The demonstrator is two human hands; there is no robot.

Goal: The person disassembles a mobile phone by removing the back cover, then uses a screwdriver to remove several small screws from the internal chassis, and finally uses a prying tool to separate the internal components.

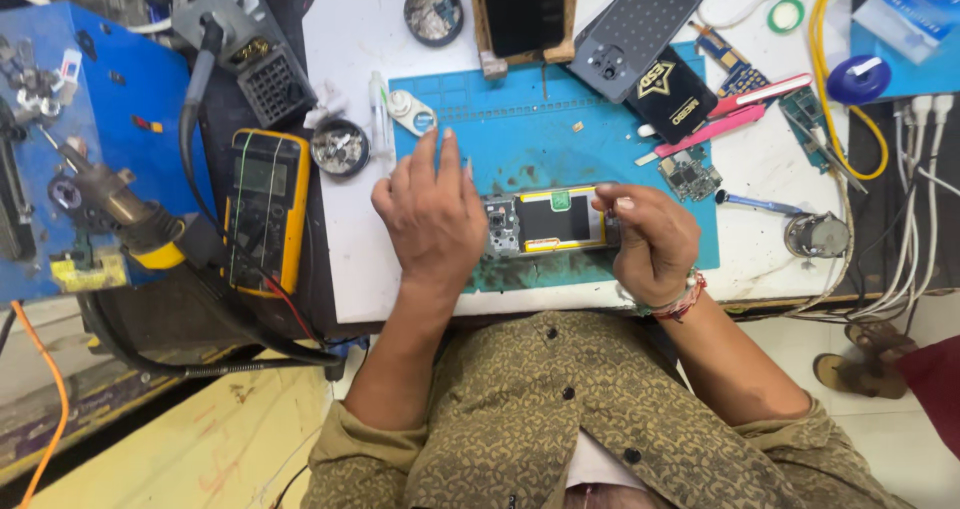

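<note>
An opened phone (545, 221) on the blue mat (560, 139) is steadied at its left end by the flat, spread left hand (432, 214); its right end is pinched by the right hand (652, 239).

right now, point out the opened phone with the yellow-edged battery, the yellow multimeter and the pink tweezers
opened phone with the yellow-edged battery (548, 220), head view, on the dark battery face
yellow multimeter (265, 209), head view, on its front face
pink tweezers (712, 130), head view, mid-length

1. The single head view looks almost straight down, from close above, at the workbench (350, 269).
2. It faces the bench's far edge; the near edge seems partly hidden by the person's torso.
</note>
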